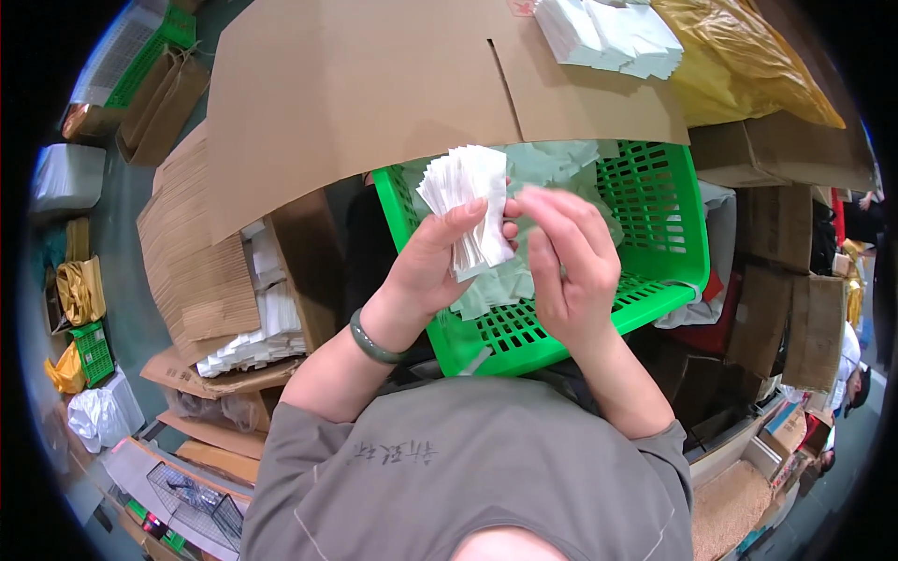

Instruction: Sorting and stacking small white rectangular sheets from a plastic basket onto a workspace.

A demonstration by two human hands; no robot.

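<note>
My left hand (440,248) is closed round a fanned bundle of thin white folded slips (479,201), its thumb pressed across their front. Just right of the bundle is my right hand (575,266), with curled fingers held apart from the thumb and nothing visible between them. Motion blurs its fingertips. Both hands are above a green plastic basket (669,294) with slotted walls. Inside the basket lie many loose pale slips (561,168), partly covered by the hands and the bundle.
A large cardboard sheet (365,84) spans the basket's far side. On it sit stacks of white slips (608,37), beside a yellow plastic bag (748,56). To the left, an open carton (313,271) holds more white pieces. Cardboard boxes (776,229) stand at right.
</note>
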